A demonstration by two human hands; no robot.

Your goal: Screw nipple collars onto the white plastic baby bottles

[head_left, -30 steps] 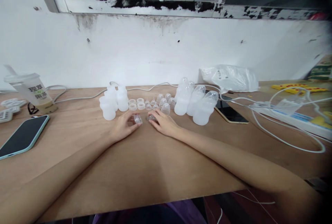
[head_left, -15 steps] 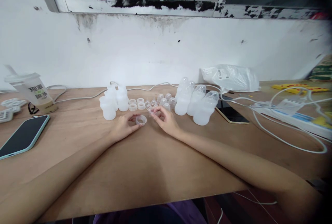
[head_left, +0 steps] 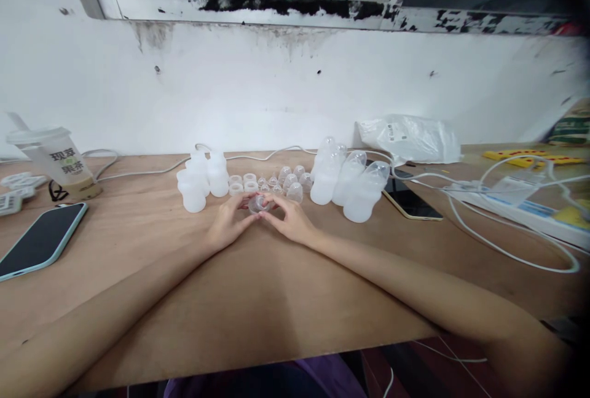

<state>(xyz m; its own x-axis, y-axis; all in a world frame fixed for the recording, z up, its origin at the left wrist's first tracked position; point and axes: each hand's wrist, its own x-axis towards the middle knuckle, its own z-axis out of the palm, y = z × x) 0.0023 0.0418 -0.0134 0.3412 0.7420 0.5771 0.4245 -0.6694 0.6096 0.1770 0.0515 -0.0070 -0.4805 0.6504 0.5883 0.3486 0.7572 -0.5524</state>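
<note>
My left hand (head_left: 233, 221) curls round the left side of a clear ring with a nipple-shaped piece (head_left: 259, 202) in it. From the right, my right hand (head_left: 288, 217) pinches the same piece, and the fingertips of both hands meet at its near side. Just behind are clear rings (head_left: 236, 189), small clear nipples (head_left: 277, 189) and clear domed caps (head_left: 295, 191). Several open white bottles (head_left: 193, 192) stand to the left. On the right stand several white bottles with domed caps (head_left: 362, 195).
A drink cup (head_left: 62, 161) and a phone (head_left: 43, 238) are at the left. Another phone (head_left: 410, 199), a plastic bag (head_left: 410, 139), a power strip (head_left: 520, 204) and looped white cables lie at the right. A wall rises behind the wooden table (head_left: 276, 306).
My hands have come together. The piece from my right hand is now at the ring in my left hand, which has shifted slightly right.
</note>
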